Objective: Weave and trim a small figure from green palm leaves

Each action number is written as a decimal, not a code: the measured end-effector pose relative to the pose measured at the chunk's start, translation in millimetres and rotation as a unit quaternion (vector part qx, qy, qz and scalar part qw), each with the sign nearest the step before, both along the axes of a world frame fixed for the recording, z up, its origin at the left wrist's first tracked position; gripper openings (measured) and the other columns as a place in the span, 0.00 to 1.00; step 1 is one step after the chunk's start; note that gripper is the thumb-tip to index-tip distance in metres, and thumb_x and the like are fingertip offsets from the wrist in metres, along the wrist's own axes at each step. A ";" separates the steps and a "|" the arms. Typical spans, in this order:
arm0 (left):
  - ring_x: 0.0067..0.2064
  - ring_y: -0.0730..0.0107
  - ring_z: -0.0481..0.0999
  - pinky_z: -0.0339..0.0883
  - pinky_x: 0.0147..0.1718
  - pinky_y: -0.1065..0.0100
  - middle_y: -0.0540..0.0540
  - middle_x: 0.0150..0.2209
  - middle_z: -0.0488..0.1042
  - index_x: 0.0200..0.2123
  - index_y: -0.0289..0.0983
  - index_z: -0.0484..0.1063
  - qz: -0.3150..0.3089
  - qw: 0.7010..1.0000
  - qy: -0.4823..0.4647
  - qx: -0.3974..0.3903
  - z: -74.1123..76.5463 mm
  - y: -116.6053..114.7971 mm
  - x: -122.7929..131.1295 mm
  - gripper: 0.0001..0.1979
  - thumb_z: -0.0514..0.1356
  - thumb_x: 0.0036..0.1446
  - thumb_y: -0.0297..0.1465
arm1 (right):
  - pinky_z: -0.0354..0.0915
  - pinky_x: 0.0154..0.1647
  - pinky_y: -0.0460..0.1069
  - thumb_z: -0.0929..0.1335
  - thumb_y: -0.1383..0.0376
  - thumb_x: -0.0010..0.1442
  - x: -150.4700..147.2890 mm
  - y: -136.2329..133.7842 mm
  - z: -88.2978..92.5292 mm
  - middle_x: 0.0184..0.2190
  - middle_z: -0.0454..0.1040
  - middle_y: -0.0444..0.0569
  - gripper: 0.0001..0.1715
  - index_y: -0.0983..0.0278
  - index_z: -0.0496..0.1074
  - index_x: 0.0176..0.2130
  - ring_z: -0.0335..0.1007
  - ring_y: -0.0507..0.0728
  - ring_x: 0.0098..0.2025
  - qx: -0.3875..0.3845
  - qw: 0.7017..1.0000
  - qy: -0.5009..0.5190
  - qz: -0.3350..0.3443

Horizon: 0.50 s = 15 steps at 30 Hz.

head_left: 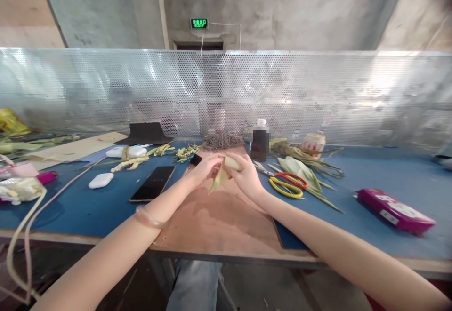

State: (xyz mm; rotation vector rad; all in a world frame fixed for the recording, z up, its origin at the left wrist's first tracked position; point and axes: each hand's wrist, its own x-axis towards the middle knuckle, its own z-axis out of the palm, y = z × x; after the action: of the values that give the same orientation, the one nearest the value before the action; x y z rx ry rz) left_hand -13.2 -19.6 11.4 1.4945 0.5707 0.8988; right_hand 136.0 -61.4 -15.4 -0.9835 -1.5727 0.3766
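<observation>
Over the brown board (219, 221) both hands hold a folded piece of pale green husk (219, 179). My left hand (208, 167) pinches its left side, with the fingertips partly hidden. On the other side my right hand (246, 174) has its thumb and fingers closed on the same piece. A pointed end of the husk hangs down between the hands. Just right of my right hand lie scissors (287, 186) with red and yellow handles, beside loose husk leaves (300, 172). Behind the hands rests a heap of grey cord (224, 141).
A black phone (153, 184) and white earbud case (100, 180) lie on the left. At the back stand a dark bottle (260, 141) and a jar (313, 145). A magenta packet (395, 210) lies right. A perforated metal screen (310, 94) closes off the table's far side.
</observation>
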 end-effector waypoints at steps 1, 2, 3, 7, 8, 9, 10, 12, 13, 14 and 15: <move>0.28 0.71 0.72 0.65 0.27 0.71 0.47 0.30 0.72 0.38 0.35 0.70 -0.004 1.000 0.006 -0.010 0.0 -0.7 -0.4 0.15 0.58 0.52 0.39 | 0.70 0.37 0.50 0.66 0.65 0.55 0.7 -0.2 0.2 0.39 0.61 0.48 0.21 0.57 0.70 0.49 0.66 0.54 0.37 0.009 1.000 -0.007 -0.011; 0.26 0.72 0.71 0.64 0.25 0.72 0.46 0.29 0.72 0.39 0.35 0.70 -0.008 1.000 0.016 -0.021 -0.2 -1.2 -0.7 0.17 0.58 0.52 0.42 | 0.70 0.39 0.51 0.66 0.66 0.55 1.4 -0.5 0.4 0.37 0.60 0.48 0.20 0.57 0.71 0.48 0.65 0.54 0.38 0.017 0.999 -0.017 -0.024; 0.25 0.73 0.71 0.62 0.23 0.72 0.46 0.28 0.71 0.40 0.34 0.70 -0.012 0.999 0.028 -0.030 -0.8 -1.6 -0.8 0.19 0.58 0.53 0.44 | 0.69 0.42 0.51 0.65 0.68 0.54 1.9 -0.9 0.8 0.37 0.59 0.47 0.20 0.57 0.72 0.48 0.65 0.54 0.38 0.022 0.999 -0.029 -0.033; 0.24 0.76 0.69 0.60 0.21 0.74 0.48 0.28 0.71 0.42 0.36 0.70 -0.011 0.998 0.048 -0.033 -3.7 -1.6 -0.4 0.19 0.59 0.52 0.43 | 0.63 0.50 0.53 0.64 0.71 0.54 1.7 -3.9 2.8 0.39 0.60 0.49 0.22 0.60 0.70 0.49 0.63 0.55 0.43 0.033 0.995 -0.083 -0.036; 0.25 0.76 0.70 0.60 0.22 0.75 0.47 0.30 0.71 0.42 0.36 0.70 -0.008 0.999 0.042 -0.028 -3.9 -1.6 -0.2 0.18 0.59 0.53 0.42 | 0.62 0.51 0.53 0.63 0.70 0.55 1.4 -4.8 3.5 0.40 0.60 0.49 0.22 0.60 0.70 0.50 0.63 0.55 0.44 0.030 0.995 -0.087 -0.029; 0.26 0.76 0.70 0.61 0.22 0.75 0.47 0.31 0.72 0.42 0.35 0.71 -0.006 0.999 0.032 -0.022 -3.7 -1.7 0.0 0.17 0.59 0.53 0.40 | 0.62 0.51 0.52 0.62 0.68 0.57 1.1 -5.7 4.1 0.40 0.60 0.49 0.21 0.61 0.70 0.50 0.63 0.55 0.44 0.022 0.996 -0.085 -0.022; 0.28 0.75 0.71 0.61 0.23 0.75 0.46 0.33 0.72 0.42 0.35 0.71 -0.005 1.000 0.022 -0.018 -3.2 -2.0 0.1 0.16 0.60 0.53 0.39 | 0.63 0.51 0.52 0.61 0.67 0.59 0.9 -6.5 4.6 0.40 0.60 0.50 0.20 0.61 0.70 0.50 0.64 0.55 0.44 0.016 0.997 -0.079 -0.016; 0.31 0.74 0.72 0.63 0.25 0.75 0.45 0.35 0.73 0.41 0.35 0.72 -0.007 1.000 0.011 -0.018 -1.9 -2.8 0.1 0.14 0.60 0.53 0.37 | 0.63 0.51 0.51 0.58 0.66 0.62 0.9 -7.0 5.1 0.40 0.61 0.50 0.19 0.60 0.70 0.49 0.64 0.54 0.44 0.016 0.997 -0.071 -0.014; 0.31 0.74 0.72 0.63 0.25 0.75 0.45 0.35 0.72 0.40 0.35 0.72 -0.010 1.000 0.011 -0.023 -1.4 -3.1 0.0 0.14 0.60 0.53 0.36 | 0.62 0.51 0.52 0.58 0.66 0.62 1.0 -6.8 5.0 0.40 0.62 0.50 0.19 0.60 0.71 0.48 0.64 0.55 0.44 0.024 0.997 -0.072 -0.018; 0.30 0.74 0.72 0.63 0.25 0.75 0.45 0.34 0.72 0.40 0.35 0.72 -0.013 0.999 0.014 -0.029 -1.1 -3.3 0.0 0.13 0.60 0.53 0.36 | 0.62 0.51 0.52 0.58 0.66 0.62 1.2 -6.2 4.6 0.40 0.62 0.50 0.18 0.61 0.71 0.47 0.64 0.55 0.44 0.035 0.996 -0.076 -0.023; 0.29 0.75 0.71 0.63 0.24 0.75 0.46 0.33 0.72 0.40 0.36 0.72 -0.015 0.999 0.018 -0.035 -1.0 -3.1 0.1 0.13 0.60 0.53 0.37 | 0.61 0.52 0.53 0.59 0.66 0.61 1.5 -5.3 4.1 0.40 0.62 0.51 0.17 0.61 0.70 0.47 0.64 0.56 0.45 0.048 0.995 -0.079 -0.029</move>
State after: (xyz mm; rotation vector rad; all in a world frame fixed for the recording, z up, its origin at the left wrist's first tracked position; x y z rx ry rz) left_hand -13.1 -22.7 10.4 1.4539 0.5993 0.8225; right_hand 137.5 -66.8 -11.4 -1.0023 -1.6845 0.1836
